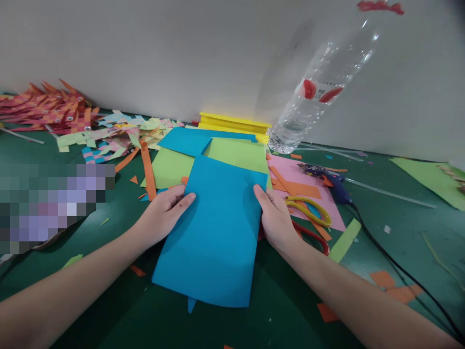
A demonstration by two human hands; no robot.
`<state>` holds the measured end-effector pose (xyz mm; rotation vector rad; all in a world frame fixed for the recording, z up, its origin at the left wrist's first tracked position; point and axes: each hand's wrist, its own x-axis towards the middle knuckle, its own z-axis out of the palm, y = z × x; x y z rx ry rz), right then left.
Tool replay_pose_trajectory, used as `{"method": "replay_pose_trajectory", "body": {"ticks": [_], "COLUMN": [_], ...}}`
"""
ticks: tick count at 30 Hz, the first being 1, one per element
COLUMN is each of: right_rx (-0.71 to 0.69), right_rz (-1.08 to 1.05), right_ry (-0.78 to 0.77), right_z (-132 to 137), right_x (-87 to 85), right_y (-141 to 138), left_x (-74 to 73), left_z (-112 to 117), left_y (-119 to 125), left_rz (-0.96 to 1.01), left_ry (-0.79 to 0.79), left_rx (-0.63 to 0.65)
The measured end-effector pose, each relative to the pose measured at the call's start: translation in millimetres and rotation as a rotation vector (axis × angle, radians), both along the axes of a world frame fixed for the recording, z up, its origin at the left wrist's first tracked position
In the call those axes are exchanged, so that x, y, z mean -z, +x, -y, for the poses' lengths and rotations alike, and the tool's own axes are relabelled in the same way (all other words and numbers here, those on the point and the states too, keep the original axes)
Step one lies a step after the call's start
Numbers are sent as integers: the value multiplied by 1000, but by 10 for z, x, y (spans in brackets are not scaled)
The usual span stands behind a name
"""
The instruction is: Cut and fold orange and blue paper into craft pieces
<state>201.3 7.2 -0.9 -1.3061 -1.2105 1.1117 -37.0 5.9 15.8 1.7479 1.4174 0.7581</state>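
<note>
A blue sheet of paper [218,232] is held up between my two hands, over a green table. My left hand [169,211] pinches its left edge, thumb on top and fingers underneath. On the opposite edge, my right hand [278,218] grips it the same way. Behind the sheet lie light green paper [236,152] and another blue piece [187,141]. Scissors with yellow handles [312,211] lie just right of my right hand, and a red handle [312,237] shows below them. Pink paper [334,213] lies under the yellow handles.
A clear plastic bottle [323,92] leans against the wall. A glue gun [332,184] with a black cord lies at right. Woven paper pieces [54,109] and cut scraps [123,133] pile up at back left. A yellow strip-like object [232,123] rests by the wall.
</note>
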Motion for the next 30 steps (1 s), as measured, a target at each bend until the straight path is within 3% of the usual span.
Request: {"method": "replay_pose_trajectory", "body": {"ticks": [17, 30], "right_rx": [12, 17], "right_rz": [22, 24], "right_ry": [-3, 8], "right_z": [9, 9], "right_x": [-43, -5], "right_y": [-22, -15], "left_x": [-52, 9], "left_z": [23, 20], "left_y": [19, -2], "left_rz": [-53, -115], "left_ry": [16, 73], "left_rx": [6, 44]}}
